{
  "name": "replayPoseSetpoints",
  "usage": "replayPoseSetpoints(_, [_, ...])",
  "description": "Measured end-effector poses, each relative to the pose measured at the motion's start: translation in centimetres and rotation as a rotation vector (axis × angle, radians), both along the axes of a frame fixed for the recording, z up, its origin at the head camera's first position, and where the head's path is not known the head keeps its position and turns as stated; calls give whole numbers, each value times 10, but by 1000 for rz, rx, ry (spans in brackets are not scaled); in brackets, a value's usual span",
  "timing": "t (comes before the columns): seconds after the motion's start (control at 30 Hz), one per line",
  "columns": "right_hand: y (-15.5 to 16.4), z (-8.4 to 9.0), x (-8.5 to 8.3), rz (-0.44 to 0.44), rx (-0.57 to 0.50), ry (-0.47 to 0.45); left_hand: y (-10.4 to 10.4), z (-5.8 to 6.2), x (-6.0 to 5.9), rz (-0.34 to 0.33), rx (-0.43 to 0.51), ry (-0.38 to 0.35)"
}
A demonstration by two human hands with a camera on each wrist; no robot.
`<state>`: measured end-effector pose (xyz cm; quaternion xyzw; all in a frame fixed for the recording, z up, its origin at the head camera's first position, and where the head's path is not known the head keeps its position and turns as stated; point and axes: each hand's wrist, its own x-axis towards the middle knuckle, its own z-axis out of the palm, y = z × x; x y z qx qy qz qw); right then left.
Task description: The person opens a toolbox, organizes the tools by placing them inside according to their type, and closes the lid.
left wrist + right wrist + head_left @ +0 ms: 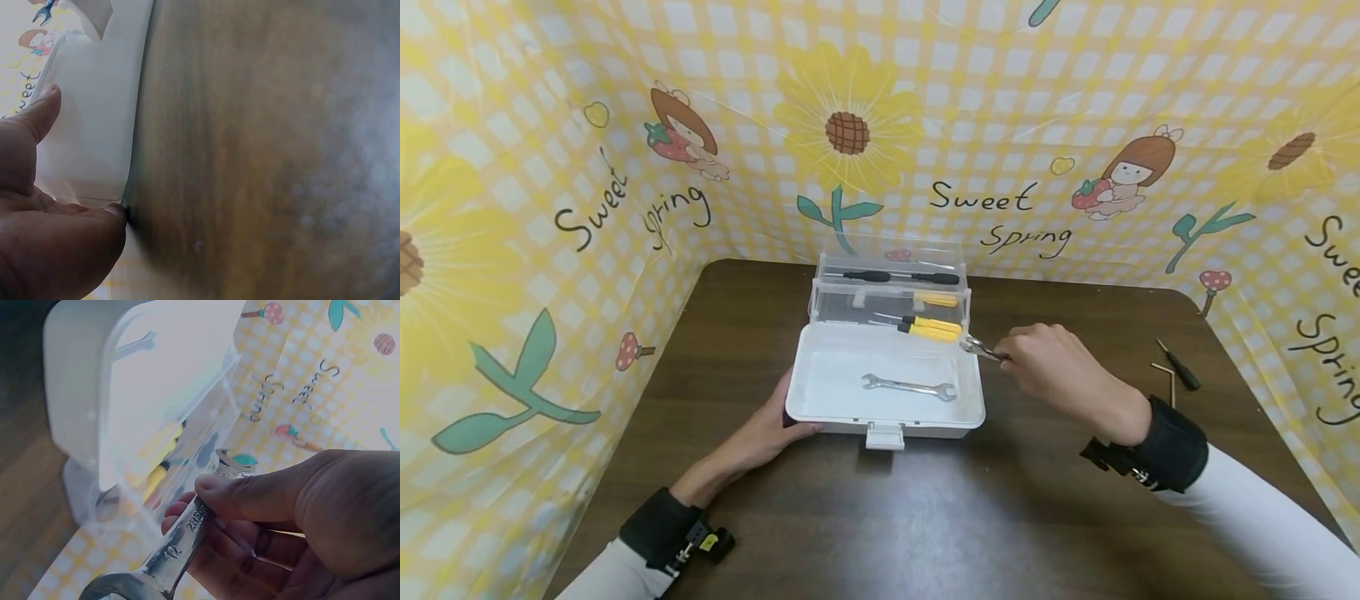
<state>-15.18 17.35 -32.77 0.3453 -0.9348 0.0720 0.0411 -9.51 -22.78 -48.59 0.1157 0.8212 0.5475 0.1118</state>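
A white toolbox [831, 408] sits on the table with its clear tiered trays [835, 307] raised at the back. My left hand [767, 429] grips its front left corner; in the left wrist view the thumb [44, 115] lies on the white wall. Just off the box's right edge, my right hand [1052, 358] pinches a shiny metal wrench [181, 540] marked 12 between thumb and fingers. Its head overlaps the rim in the head view. Another wrench, open-ended at both ends [910, 387], lies on the box floor.
Black-handled screwdrivers [936, 278] lie in the upper tray, yellow-handled screwdrivers [934, 332] lower down. On the table's right side are a dark screwdriver [1183, 371] and a hex key [1172, 383]. A front latch [885, 437] hangs from the box. Patterned cloth [985, 108] walls the table's back and sides.
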Motion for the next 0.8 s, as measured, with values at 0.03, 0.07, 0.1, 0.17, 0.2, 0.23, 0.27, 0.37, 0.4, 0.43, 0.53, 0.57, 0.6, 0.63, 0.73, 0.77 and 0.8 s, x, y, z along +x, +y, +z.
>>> replayPoseSetpoints(0.03, [-4,0,-1,9,7,0,0,0,0,0,0,1])
replayPoseSetpoints(0.07, [-9,-1,-1,20,13,0,0,0,0,-3,0,2])
replayPoseSetpoints(0.1, [-13,-1,-2,36,19,5,0,0,0,-4,2,5])
replayPoseSetpoints(0.17, [-22,-2,-2,66,32,5,0,1,1,-8,9,7])
replayPoseSetpoints(0.2, [-26,-3,-2,80,36,1,0,1,1,-9,11,6])
replayPoseSetpoints(0.23, [-30,-3,-2,91,43,-4,0,1,1,-11,12,6])
replayPoseSetpoints(0.27, [-34,-4,-2,104,47,-9,0,1,1,-13,14,6])
replayPoseSetpoints(0.37, [-46,-6,-2,133,58,-36,1,2,1,-12,17,3])
replayPoseSetpoints(0.4, [-50,-7,-2,144,61,-43,1,2,1,-11,18,3])
replayPoseSetpoints(0.43, [-53,-9,-2,155,62,-51,0,2,1,-12,19,5])
replayPoseSetpoints(0.53, [-63,-15,-4,191,61,-68,0,2,1,-9,21,5])
replayPoseSetpoints(0.57, [-66,-17,-5,203,62,-71,0,2,0,-10,20,6])
replayPoseSetpoints(0.6, [-69,-19,-6,213,65,-74,0,2,0,-10,20,8])
replayPoseSetpoints(0.63, [-71,-21,-7,223,64,-75,0,2,0,-11,20,8])
replayPoseSetpoints(0.73, [-78,-26,-10,250,66,-70,0,0,0,-13,21,14])
replayPoseSetpoints(0.77, [-81,-28,-11,261,68,-64,0,0,0,-13,22,16])
replayPoseSetpoints(0.8, [-83,-30,-12,271,66,-62,0,0,0,-13,24,18])
